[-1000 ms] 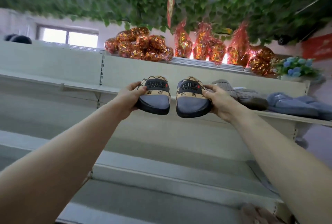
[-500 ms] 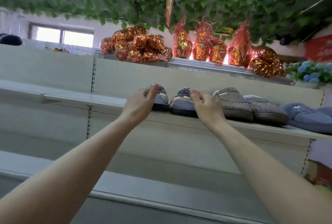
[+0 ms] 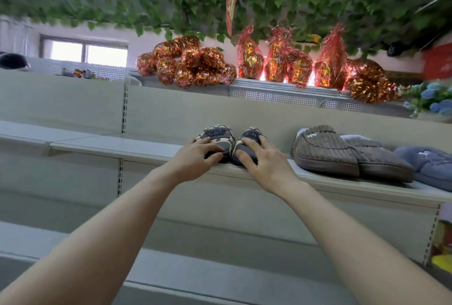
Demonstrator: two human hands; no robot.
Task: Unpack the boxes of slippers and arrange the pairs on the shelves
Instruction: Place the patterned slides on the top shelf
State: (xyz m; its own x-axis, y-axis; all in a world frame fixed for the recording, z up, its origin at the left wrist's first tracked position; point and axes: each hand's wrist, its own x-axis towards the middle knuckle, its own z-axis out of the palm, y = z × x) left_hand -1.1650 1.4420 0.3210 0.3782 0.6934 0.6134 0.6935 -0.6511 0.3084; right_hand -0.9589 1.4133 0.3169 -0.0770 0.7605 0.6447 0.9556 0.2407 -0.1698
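Observation:
A pair of black slides with tan patterned straps stands side by side near the front edge of the upper shelf (image 3: 117,144). My left hand (image 3: 195,161) grips the near end of the left slide (image 3: 218,133), thumb low and fingers on top. In the same way, my right hand (image 3: 265,164) grips the near end of the right slide (image 3: 252,134). Both slides rest flat on the shelf, touching each other.
To the right on the same shelf lie grey corduroy slippers (image 3: 325,152) and blue slippers (image 3: 426,165). Foil-wrapped packages (image 3: 195,66) and blue flowers (image 3: 434,99) sit on top of the unit. Green leaves hang overhead. A lower shelf (image 3: 220,276) runs below my arms.
One second ago I held the slides up in front of the shelf. They now sit on the shelf, and my hands, briefly loose half a second ago, are closed on their near ends.

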